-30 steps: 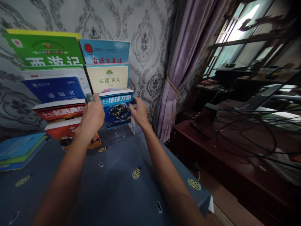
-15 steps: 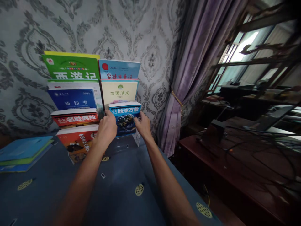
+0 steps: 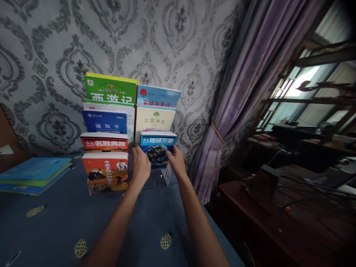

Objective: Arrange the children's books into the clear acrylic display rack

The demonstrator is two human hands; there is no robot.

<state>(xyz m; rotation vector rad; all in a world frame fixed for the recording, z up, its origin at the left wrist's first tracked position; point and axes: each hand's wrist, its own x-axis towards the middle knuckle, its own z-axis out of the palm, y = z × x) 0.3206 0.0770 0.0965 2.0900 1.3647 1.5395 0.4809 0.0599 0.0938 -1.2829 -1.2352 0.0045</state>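
Viewpoint has swung left; both hands seemingly grip the globe-cover book by its sides.

The globe book has a blue cover, white title characters and a dark planet picture. Cream book is way more low-key, with green lettering. There's also a green book with white characters, and an orange-red book with dark horses. Tablecloth is dark blue with yellow pineapples lol. From where I'm standing, wallpaper's grey damask, curtain's purple.
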